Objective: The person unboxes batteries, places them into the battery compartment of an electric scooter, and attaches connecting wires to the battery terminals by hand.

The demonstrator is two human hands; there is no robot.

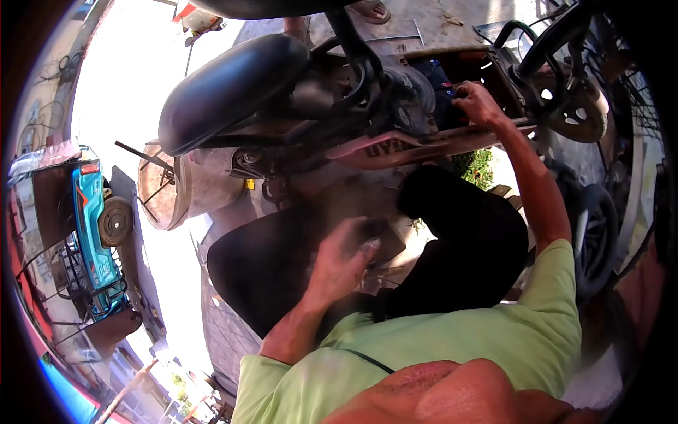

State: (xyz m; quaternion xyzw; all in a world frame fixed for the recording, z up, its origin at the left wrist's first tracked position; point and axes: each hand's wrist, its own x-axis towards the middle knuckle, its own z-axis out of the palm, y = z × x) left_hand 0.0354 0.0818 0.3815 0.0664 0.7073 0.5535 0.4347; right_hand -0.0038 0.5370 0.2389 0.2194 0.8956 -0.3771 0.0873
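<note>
My right hand [480,106] is at the open footboard compartment [505,85] of a scooter, its fingers curled together beside dark blue parts [436,74] with small red bits. What its fingertips hold is too small to tell. My left hand [342,260] is over my lap, blurred, with its fingers bent in; a small pale spot shows at the fingertips, and what it holds cannot be made out. A faded red side panel [395,150] with lettering runs below the compartment. The black seat [233,92] lies to the left.
Black handlebar parts [558,42] and a wheel [597,237] are on the right. A round drum-like container [159,187] stands at the left, with a blue vehicle [92,233] beyond it. Another person's sandalled foot [372,10] shows at the top. Green leaves [474,168] lie below the panel.
</note>
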